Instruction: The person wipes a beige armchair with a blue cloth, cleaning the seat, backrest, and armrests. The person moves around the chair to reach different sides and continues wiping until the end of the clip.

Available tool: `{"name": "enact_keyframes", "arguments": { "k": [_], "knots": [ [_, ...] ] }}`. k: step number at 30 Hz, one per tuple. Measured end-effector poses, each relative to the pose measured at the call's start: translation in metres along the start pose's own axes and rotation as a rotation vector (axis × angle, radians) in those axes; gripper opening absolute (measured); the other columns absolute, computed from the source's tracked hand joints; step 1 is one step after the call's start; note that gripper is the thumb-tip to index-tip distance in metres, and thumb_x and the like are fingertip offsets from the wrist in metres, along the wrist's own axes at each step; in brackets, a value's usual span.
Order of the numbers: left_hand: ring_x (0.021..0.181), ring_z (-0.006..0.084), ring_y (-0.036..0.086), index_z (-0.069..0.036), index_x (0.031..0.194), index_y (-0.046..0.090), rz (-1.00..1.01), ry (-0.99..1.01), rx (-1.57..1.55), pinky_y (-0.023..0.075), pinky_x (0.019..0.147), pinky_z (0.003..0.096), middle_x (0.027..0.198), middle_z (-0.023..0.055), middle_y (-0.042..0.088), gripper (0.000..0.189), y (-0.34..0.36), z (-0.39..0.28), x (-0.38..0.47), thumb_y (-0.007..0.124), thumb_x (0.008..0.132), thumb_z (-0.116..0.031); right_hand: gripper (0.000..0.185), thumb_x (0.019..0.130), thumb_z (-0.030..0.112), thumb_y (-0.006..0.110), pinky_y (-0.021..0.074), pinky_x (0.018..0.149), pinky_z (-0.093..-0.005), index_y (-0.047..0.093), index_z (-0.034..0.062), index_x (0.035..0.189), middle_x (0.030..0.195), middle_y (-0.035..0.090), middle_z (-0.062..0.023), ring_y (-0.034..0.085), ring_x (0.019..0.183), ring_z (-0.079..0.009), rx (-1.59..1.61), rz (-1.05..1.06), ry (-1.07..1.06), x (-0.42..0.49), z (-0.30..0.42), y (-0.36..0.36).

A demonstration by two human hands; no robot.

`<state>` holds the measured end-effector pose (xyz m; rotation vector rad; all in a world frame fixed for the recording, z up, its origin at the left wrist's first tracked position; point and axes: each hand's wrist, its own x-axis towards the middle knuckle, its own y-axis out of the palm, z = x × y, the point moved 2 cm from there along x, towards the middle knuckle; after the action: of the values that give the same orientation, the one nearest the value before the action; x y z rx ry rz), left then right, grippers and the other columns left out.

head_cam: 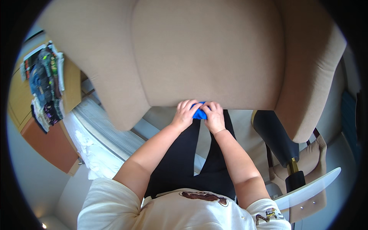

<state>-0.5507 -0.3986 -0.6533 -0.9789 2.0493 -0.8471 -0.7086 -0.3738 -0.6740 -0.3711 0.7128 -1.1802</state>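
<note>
A bunched blue cloth (199,114) sits between my two hands at the front edge of a beige upholstered armchair (208,54). My left hand (185,112) grips it from the left, fingers bent over the fabric. From the right, my right hand (214,115) holds the same cloth, and the two thumbs come close together above it. My fingertips are at the seat's front edge; whether they press on it is hard to tell. Much of the cloth is hidden under my fingers. The chair's padded arms rise on both sides of the seat.
At left, several folded clothes (47,83) lie on a wooden cabinet (72,83), near a bed with white bedding (92,143). To the right stands a white-topped table (310,187) on a black pedestal (273,132) with a gold collar. Beside it is a beige chair (307,155).
</note>
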Motion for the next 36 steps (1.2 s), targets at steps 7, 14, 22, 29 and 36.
{"name": "enact_keyframes", "arguments": {
  "k": [7, 14, 22, 29, 36],
  "knots": [
    [0.121, 0.0283, 0.054, -0.007, 0.122, 0.061, -0.075, 0.132, 0.121, 0.0426, 0.105, 0.0441, 0.129, 0.0095, 0.059, 0.047, -0.103, -0.024, -0.044, 0.059, 0.076, 0.0, 0.037, 0.069, -0.001, 0.065, 0.0409, 0.097, -0.0408, 0.065, 0.0134, 0.102, 0.109, 0.065, -0.0031, 0.059, 0.109, -0.0239, 0.091, -0.083, -0.165, -0.018, 0.09, -0.064],
    [0.114, 0.0269, 0.058, -0.005, 0.114, 0.065, -0.18, 0.229, 0.3, 0.0442, 0.104, 0.0436, 0.122, 0.0096, 0.062, 0.034, -0.204, -0.001, -0.032, 0.059, 0.081, -0.011, 0.045, 0.063, -0.006, 0.063, 0.0429, 0.089, -0.0387, 0.066, 0.0122, 0.104, 0.11, 0.065, -0.0029, 0.058, 0.101, -0.0275, 0.177, -0.185, -0.275, 0.037, 0.156, -0.067],
    [0.118, 0.0334, 0.059, -0.004, 0.131, 0.056, -0.446, -0.291, -0.034, 0.0485, 0.098, 0.0393, 0.128, 0.0169, 0.061, 0.062, -0.292, 0.166, -0.113, 0.066, 0.071, 0.01, 0.032, 0.072, 0.01, 0.063, 0.0421, 0.093, -0.0385, 0.064, 0.0095, 0.103, 0.112, 0.063, -0.0048, 0.057, 0.108, -0.0242, 0.117, -0.201, -0.523, 0.118, 0.32, 0.05],
    [0.101, 0.0214, 0.066, -0.004, 0.112, 0.062, 0.192, -0.564, -0.541, 0.0513, 0.082, 0.0328, 0.115, 0.0132, 0.068, 0.023, -0.237, 0.277, -0.126, 0.061, 0.09, -0.011, 0.019, 0.079, 0.018, 0.057, 0.0322, 0.109, -0.042, 0.07, 0.0071, 0.088, 0.101, 0.068, -0.0063, 0.054, 0.114, -0.025, -0.16, -0.069, -0.588, 0.145, 0.365, 0.128],
    [0.093, 0.0329, 0.068, -0.006, 0.096, 0.066, 0.3, -0.298, -0.253, 0.0535, 0.076, 0.0386, 0.094, 0.0166, 0.07, 0.022, -0.242, 0.251, -0.121, 0.071, 0.079, -0.019, 0.02, 0.072, 0.019, 0.062, 0.0345, 0.103, -0.0371, 0.07, 0.0075, 0.086, 0.092, 0.068, -0.0035, 0.056, 0.103, -0.0215, -0.215, -0.023, -0.642, 0.13, 0.348, 0.122]
  ]
}}
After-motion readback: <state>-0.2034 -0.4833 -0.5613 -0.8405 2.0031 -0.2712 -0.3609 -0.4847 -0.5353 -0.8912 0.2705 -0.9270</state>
